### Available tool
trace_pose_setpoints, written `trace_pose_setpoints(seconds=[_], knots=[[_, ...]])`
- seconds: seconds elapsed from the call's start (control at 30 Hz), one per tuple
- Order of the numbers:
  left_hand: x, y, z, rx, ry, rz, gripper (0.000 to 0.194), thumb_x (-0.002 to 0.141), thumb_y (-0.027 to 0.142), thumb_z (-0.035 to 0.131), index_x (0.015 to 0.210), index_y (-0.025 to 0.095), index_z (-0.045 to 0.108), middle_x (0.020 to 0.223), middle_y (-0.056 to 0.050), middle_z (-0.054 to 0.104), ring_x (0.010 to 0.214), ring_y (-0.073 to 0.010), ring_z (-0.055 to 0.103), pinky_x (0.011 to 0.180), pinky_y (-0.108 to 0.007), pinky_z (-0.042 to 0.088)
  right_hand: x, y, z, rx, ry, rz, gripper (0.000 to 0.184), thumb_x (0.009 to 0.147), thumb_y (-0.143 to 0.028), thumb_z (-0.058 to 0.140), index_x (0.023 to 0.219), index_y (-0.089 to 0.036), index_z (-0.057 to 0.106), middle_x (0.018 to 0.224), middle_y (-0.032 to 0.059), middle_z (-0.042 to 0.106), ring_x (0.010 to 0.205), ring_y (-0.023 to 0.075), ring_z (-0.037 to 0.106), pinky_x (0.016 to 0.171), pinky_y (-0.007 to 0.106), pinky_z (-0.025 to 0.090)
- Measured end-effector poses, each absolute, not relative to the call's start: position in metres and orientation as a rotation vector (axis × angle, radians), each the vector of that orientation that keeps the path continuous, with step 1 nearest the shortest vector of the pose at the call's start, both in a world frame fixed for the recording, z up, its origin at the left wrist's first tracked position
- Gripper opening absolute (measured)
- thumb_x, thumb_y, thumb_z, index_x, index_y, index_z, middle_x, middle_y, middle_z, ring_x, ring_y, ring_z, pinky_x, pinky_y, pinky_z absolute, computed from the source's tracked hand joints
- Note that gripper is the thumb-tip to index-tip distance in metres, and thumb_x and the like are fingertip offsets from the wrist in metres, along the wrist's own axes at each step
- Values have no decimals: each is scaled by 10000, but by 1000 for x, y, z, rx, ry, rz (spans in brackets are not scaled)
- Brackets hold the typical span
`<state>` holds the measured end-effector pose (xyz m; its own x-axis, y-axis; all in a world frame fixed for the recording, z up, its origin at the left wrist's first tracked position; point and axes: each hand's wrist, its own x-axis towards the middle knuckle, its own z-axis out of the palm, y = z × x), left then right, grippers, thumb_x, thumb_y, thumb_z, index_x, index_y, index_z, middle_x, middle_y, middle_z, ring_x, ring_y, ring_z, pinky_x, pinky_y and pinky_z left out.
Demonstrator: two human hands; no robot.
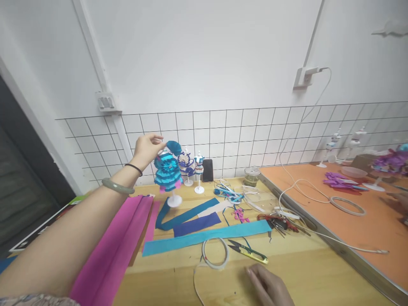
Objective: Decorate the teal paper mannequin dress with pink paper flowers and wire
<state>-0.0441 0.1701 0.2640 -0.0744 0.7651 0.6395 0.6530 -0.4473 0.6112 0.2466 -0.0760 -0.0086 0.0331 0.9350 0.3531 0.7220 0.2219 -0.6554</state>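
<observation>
At the back left, my left hand (149, 148) reaches to the top of a small white-based dress form (168, 173), its thumb and fingers closed at the knob. Layers of ruffled turquoise crepe paper with pink bits cover the form. A dark teal pleated paper fan (174, 147) sticks out at its top, beside my fingertips. My right hand (270, 287) rests on the table at the front with curled fingers, and nothing shows in it. Just beyond it lie yellow-handled thread snips (251, 252) and a roll of narrow tape (215, 253).
Turquoise (207, 235), teal and purple paper strips cross the table; magenta sheets (117, 242) lie left. Two more small forms (199, 170) and a phone (208, 170) stand by the wall. Ribbon scraps, tools and a white cable (344, 245) lie right. Another person's hand (400, 202) shows over the orange table.
</observation>
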Motion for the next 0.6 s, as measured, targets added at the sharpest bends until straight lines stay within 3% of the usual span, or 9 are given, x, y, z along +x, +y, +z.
trace_pose_setpoints(seconds=[0.07, 0.13, 0.23, 0.37, 0.6], knots=[[-25, 151, 264, 2044, 1463, 1531, 358, 617, 302, 651, 931, 133, 623, 727, -47, 652, 633, -142, 603, 528, -215, 459, 238, -62, 13, -1471, -1723, 311, 384, 884, -419, 348, 702, -186, 594, 612, 22, 587, 558, 129, 551, 540, 196, 440], [-4, 134, 261, 2014, 1325, 1479, 357, 613, 281, 661, 929, 121, 614, 713, -57, 651, 625, -145, 601, 533, -230, 466, 226, -45, 35, -1357, -1768, 269, 304, 871, -396, 392, 941, -195, 609, 828, 70, 618, 757, 173, 581, 681, 254, 461], [28, 112, 252, 1936, 1171, 1428, 316, 615, 250, 665, 896, 113, 614, 682, -62, 644, 582, -138, 591, 521, -239, 468, 212, -23, 56, -1331, -1746, 115, 386, 824, -422, 475, 1124, -191, 549, 1034, 110, 582, 983, 239, 520, 830, 359, 419], [61, 91, 241, 1884, 1048, 1343, 270, 616, 230, 668, 858, 128, 605, 662, -61, 643, 564, -143, 594, 470, -228, 446, 208, -7, 54, -1388, -1789, 110, 314, 850, -401, 437, 935, -175, 636, 889, 96, 629, 875, 229, 539, 774, 342, 410], [81, 79, 239, 1895, 1030, 1292, 251, 626, 221, 669, 849, 130, 599, 646, -62, 644, 563, -145, 596, 485, -238, 458, 216, -6, 32, -1531, -1744, 133, 488, 864, -513, 323, 663, -169, 605, 618, 52, 573, 603, 165, 532, 559, 243, 363]])
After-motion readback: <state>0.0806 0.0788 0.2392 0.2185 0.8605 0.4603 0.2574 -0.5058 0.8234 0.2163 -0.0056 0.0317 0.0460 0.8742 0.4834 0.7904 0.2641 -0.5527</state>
